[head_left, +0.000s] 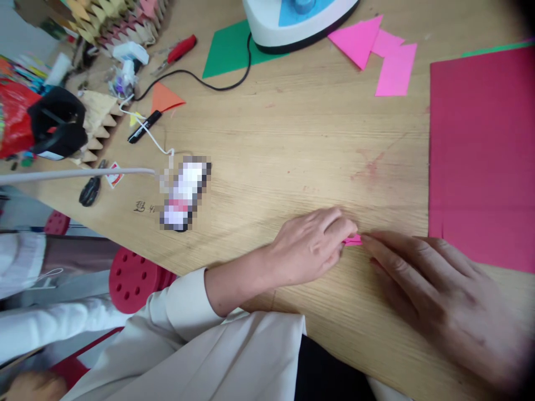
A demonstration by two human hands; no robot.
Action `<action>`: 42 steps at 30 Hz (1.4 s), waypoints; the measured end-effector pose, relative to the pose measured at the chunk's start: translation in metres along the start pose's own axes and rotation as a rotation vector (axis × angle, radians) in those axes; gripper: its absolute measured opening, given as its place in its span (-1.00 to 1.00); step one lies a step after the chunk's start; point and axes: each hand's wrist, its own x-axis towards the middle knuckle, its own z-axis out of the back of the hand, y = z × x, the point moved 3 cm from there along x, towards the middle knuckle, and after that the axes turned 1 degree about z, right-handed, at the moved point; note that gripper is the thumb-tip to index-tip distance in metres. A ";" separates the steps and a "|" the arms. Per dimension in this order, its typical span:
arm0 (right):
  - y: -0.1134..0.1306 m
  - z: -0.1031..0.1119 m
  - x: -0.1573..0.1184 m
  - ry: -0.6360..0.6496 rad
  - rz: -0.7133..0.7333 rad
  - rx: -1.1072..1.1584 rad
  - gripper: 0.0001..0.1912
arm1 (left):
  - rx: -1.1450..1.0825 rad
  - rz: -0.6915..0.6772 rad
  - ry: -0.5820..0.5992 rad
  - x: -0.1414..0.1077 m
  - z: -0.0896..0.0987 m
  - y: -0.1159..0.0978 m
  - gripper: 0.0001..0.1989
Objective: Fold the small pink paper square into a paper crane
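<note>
A small folded strip of pink paper (353,240) lies on the wooden table near its front edge, mostly covered by fingers. My left hand (313,245) is closed, its curled fingers pinching the strip's left end. From the right, my right hand (434,289) reaches in with fingers close together, its fingertips on the strip's right end. The thumb of my right hand is partly hidden beneath the fingers. Just beyond my right hand is a large dark pink sheet (480,156). Several bright pink paper pieces (355,42) lie farther back.
A white and blue device (292,25) stands at the back on a green sheet (225,47). Left of my hands are a blurred-out phone (186,195), a black marker (144,127), orange paper (165,99), a red-handled tool (181,49) and cables. Another person's legs and red stools (134,278) show lower left.
</note>
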 end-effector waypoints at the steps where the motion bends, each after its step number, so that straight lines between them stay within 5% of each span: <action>1: 0.000 0.000 0.000 0.002 0.006 0.016 -0.64 | -0.004 -0.026 -0.008 0.000 0.001 0.002 -0.88; 9: 0.009 0.002 0.003 0.007 0.100 0.152 -0.67 | -0.109 -0.124 -0.135 0.000 0.010 0.017 -0.82; 30: 0.018 -0.007 0.028 0.031 0.072 -0.058 -0.68 | -0.255 -0.118 -0.108 0.006 0.008 0.022 -0.81; 42: 0.022 0.002 0.014 0.059 0.131 -0.044 -0.69 | -0.250 -0.099 -0.115 0.007 0.006 0.022 -0.86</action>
